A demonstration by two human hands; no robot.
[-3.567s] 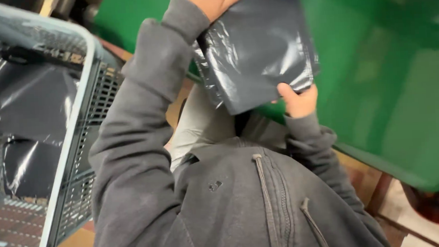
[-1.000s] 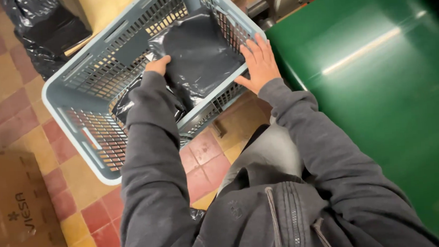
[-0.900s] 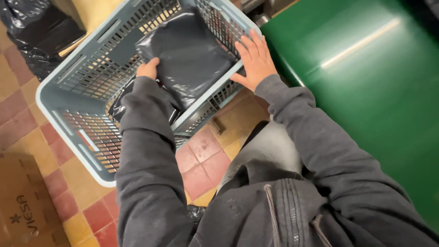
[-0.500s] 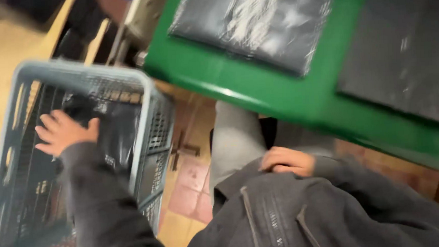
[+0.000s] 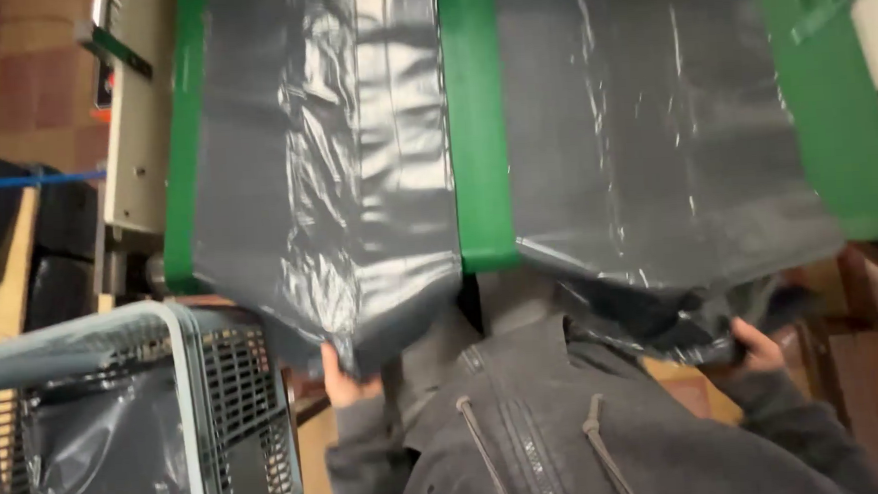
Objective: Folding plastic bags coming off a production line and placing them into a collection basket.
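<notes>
Fingers of the left hand (image 5: 344,377) pinch the near edge of a dark plastic bag (image 5: 325,173) lying on the green desk (image 5: 478,125), while the right hand (image 5: 755,346) grips the crumpled near edge of a second dark bag (image 5: 653,125) beside it. Left of the person, a grey basket (image 5: 191,390) holds another dark bag (image 5: 89,456).

Both hands (image 5: 344,374) (image 5: 755,346) low — seemingly gripping.

We are in a work room, like a packing place or a small factory. We see a big green desk (image 5: 478,125) with two shiny grey plastic bags (image 5: 324,163) laid flat on it. A grey plastic basket (image 5: 196,390) with more bags stands beside it. The floor (image 5: 19,59) has old red and yellow tiles.
</notes>
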